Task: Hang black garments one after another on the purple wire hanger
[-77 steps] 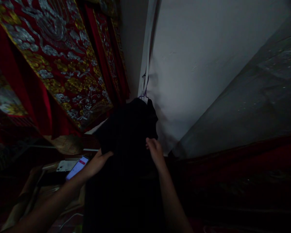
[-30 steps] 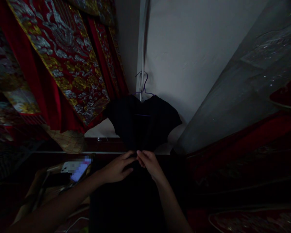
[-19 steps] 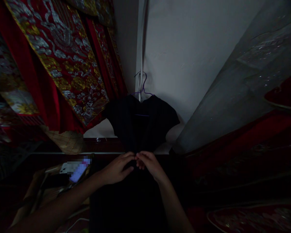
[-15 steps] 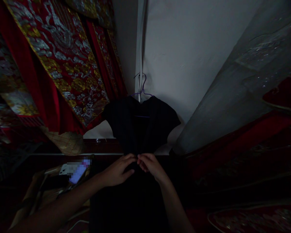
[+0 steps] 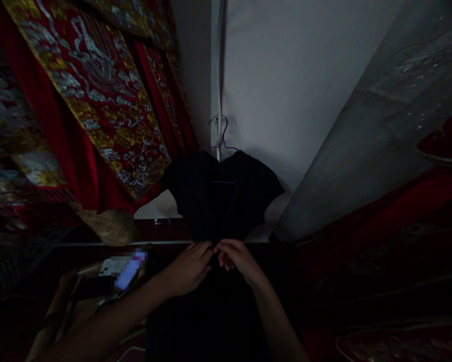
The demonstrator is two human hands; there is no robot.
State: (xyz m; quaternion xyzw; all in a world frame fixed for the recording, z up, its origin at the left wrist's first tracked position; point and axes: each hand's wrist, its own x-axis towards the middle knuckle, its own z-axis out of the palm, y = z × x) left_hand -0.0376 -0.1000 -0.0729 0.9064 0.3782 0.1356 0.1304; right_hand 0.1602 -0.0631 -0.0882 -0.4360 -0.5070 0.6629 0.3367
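A dark short-sleeved garment (image 5: 248, 188) with an open neckline hangs on a thin purple hanger (image 5: 224, 134) against the wall. At the bottom of that neckline, my left hand (image 5: 191, 267) has its fingers together on the cloth, the thumb side low. Close beside it, my right hand (image 5: 239, 259) pinches the front edge between thumb and forefinger, its other fingers curled. The fingertips of both hands nearly meet. Whatever small part lies between them is too dark to make out. Below the hands the cloth merges into shadow.
Red costumes (image 5: 108, 100) with gold and silver embroidery hang at the left. A low wooden stand (image 5: 54, 306) at lower left bears a lit phone (image 5: 129, 271). A plastic-like grey cover (image 5: 346, 136) and red cloth (image 5: 410, 216) stand on the right.
My left thumb has drawn in toward its fingers. My right hand has stayed at the garment's front. The view has shifted slightly.
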